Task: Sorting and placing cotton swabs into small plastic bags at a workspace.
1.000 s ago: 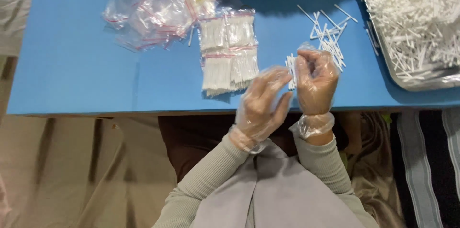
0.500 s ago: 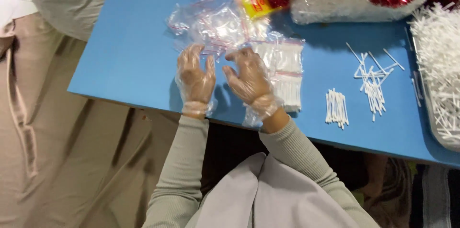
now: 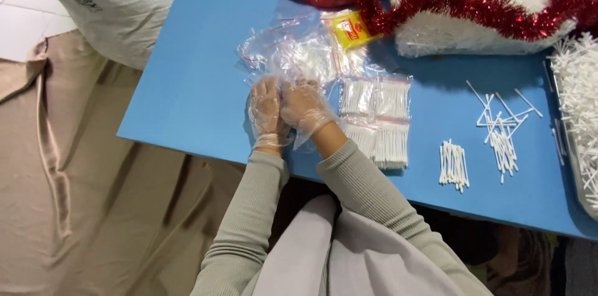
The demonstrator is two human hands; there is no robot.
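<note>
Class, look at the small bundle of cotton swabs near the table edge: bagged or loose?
Loose: the bundle lies bare on the blue table, no bag around it.

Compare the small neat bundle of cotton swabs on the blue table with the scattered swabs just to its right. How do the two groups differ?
The neat bundle lies with its swabs side by side, parallel and touching; the scattered swabs cross one another at many angles. The bundle is compact, while the scattered group spreads over more of the blue table. The bundle lies nearer the table's front edge. Both are white, unbagged and untouched by either hand.
</note>
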